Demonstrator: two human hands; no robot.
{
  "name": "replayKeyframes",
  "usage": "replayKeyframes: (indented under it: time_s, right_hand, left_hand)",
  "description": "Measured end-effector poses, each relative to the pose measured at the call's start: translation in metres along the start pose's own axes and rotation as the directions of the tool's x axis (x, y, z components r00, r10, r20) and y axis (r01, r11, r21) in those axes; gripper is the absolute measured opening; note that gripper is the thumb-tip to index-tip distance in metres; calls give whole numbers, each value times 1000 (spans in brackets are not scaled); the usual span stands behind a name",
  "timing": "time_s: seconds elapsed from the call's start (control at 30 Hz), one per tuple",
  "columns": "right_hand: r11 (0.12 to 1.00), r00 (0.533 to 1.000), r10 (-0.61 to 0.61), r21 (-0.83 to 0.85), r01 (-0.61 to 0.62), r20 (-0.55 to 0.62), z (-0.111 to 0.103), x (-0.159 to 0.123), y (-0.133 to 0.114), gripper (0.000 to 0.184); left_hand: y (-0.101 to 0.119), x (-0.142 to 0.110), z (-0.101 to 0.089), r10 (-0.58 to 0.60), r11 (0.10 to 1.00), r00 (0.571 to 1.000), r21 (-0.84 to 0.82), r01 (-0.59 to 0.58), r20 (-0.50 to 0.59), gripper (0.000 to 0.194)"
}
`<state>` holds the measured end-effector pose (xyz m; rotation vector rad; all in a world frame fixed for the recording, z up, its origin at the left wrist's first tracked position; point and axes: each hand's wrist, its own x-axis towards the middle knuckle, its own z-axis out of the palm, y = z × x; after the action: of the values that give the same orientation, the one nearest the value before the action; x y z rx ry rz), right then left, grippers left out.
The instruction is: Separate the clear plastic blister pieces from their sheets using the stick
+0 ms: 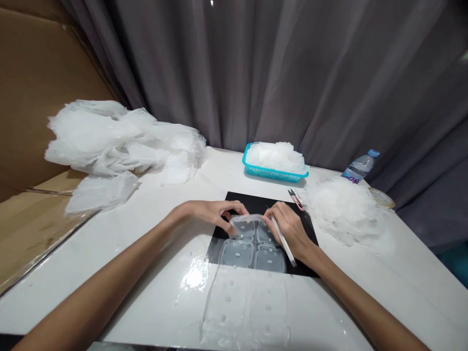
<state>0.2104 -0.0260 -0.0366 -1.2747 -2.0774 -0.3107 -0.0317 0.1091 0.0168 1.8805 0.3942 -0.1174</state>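
A clear moulded plastic sheet (237,253) with rounded square panels and small raised dots lies partly on a black mat (305,269). Its near part reaches over the white table toward me, and its far edge is bent up. My left hand (219,213) grips the sheet's far left corner between thumb and fingers. At the far right corner, my right hand (288,228) is closed around a slim white pen-like tool (284,243), its fingers touching the raised edge. The tool's tip is hidden by the hand.
White, translucent sheets (120,141) are piled at the left by a cardboard box (32,97). A blue basket (276,174) holds clear pieces. Thread snips (297,200), a heap of clear plastic pieces (343,209), a water bottle (360,167) and a tape roll (382,197) lie right.
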Motion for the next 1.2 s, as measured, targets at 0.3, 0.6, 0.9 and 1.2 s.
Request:
replayKeyframes:
  time_s: [0.3,0.6,0.9,1.2]
  right_hand:
    - [973,995,101,206,-102,15,-11,-14,-12,7]
    - [960,889,-142,281,16,435,-38,-15,-19,25]
    - [943,832,-143,330,-51,537,-58,-13,-20,19]
    - [831,906,49,486,-270,420,-48,-3,4,26]
  left_hand:
    - [-31,39,19,-75,989,873,-146,4,-482,57]
    - [-29,26,6,-133,961,938,-273,43,-320,55]
    - [-7,14,16,-204,976,958,-124,182,-201,52]
    - [-20,16,8,-27,959,899,242,147,-438,50]
